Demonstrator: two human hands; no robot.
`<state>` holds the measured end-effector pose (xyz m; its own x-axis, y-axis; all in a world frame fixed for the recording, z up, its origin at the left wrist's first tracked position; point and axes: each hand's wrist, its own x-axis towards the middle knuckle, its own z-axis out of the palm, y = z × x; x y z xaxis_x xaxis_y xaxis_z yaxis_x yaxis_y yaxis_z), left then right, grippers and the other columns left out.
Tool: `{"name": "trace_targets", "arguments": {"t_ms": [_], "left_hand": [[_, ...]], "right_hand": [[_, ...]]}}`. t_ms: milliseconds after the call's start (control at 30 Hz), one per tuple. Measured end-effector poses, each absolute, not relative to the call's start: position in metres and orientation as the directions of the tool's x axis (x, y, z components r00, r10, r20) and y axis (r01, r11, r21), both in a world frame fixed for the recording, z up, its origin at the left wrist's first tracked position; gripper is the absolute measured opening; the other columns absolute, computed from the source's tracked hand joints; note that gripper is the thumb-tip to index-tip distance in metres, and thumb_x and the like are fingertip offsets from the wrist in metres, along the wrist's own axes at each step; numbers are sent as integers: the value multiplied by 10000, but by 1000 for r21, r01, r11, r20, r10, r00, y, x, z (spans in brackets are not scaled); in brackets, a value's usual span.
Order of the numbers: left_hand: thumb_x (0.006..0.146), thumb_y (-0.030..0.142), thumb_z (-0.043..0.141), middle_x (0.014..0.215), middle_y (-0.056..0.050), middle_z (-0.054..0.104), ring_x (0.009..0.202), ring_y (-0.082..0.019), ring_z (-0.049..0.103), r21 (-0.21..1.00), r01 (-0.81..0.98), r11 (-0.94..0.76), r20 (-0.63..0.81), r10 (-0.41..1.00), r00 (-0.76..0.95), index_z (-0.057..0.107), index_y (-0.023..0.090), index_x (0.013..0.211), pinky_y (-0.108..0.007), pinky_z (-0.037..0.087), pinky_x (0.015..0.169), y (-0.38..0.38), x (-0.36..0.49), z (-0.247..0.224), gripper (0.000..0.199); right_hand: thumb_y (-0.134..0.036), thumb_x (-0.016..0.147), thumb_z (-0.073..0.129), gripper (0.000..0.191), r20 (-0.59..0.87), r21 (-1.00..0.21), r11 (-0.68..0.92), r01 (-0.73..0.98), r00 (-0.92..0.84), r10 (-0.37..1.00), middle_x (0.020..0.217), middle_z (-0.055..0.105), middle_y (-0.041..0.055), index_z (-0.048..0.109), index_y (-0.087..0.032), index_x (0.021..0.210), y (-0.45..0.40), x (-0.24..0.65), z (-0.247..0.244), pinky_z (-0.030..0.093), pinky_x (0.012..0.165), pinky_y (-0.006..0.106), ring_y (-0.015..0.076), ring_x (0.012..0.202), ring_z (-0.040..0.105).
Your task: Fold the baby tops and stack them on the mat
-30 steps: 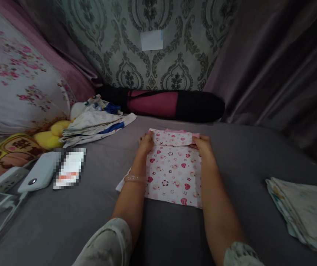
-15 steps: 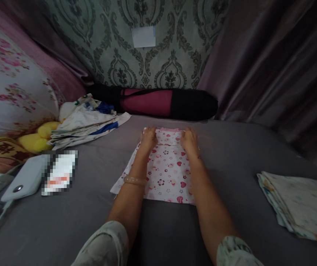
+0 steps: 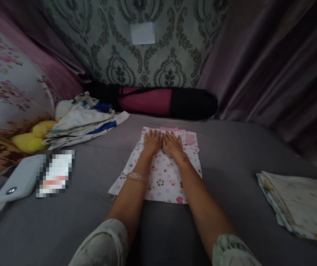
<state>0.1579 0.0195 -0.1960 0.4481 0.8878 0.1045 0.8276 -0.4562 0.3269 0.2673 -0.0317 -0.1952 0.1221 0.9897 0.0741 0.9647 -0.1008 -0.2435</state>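
A white garment (image 3: 161,183) with pink hearts and small flowers lies folded on the grey bed sheet. A pink edge shows at its far end, and its left side flares out toward me. My left hand (image 3: 152,142) rests flat on the upper part, fingers stretched away from me. Beside it, my right hand (image 3: 172,144) also lies flat on the cloth, its fingers spread. The two hands nearly touch at the middle. A pale bangle (image 3: 137,177) circles my left wrist.
To the right lies a folded pale cloth (image 3: 299,207). Clothes (image 3: 86,122) are piled at back left, near a yellow plush toy (image 3: 31,142). A white power bank (image 3: 22,181) with a cable sits at left. A black and pink long bag (image 3: 147,101) lies along the wall.
Both hands have come inward from the garment's far corners to its middle and now lie flat. A pink patch at the upper right of the garment is uncovered.
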Motion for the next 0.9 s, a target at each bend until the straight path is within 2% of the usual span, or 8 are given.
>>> {"name": "trace_targets", "arguments": {"t_ms": [233,400,633,900], "left_hand": [[982,358,264,1534,-120,339,1449,-316,184,328,824,-462,93,884,459,406,167,1436,-517,120,1160,23,157,-201,513],[976,349,302,1520,-130,362,1442,-296,216,338,814,-473,139,880,454,424,187,1416,-530,135,1155,23,156,-197,485],[969,342,315,1502,-133,390,1434,-288,242,308,831,-463,213,885,414,440,175,1408,-504,128,1167,25,153,-194,486],[959,417,311,1537,-123,333,1447,-309,202,338,872,-353,90,935,344,420,193,1426,-513,116,1169,32,150,-206,530]], "right_hand": [[-315,978,235,527,71,-239,-102,966,122,990,1557,291,25,359,-210,1479,-32,267,-195,96,1152,539,259,1439,190],[-312,985,228,524,87,-266,-107,958,134,987,1559,288,46,357,-188,1477,-34,269,-190,109,1153,530,253,1435,203],[-338,996,222,537,115,-278,-231,932,271,956,1573,245,77,308,-165,1497,-31,284,-188,40,1148,564,261,1457,120],[-358,994,193,554,55,-245,-310,918,333,941,1582,212,73,308,-162,1499,-30,288,-203,46,1148,552,276,1450,146]]}}
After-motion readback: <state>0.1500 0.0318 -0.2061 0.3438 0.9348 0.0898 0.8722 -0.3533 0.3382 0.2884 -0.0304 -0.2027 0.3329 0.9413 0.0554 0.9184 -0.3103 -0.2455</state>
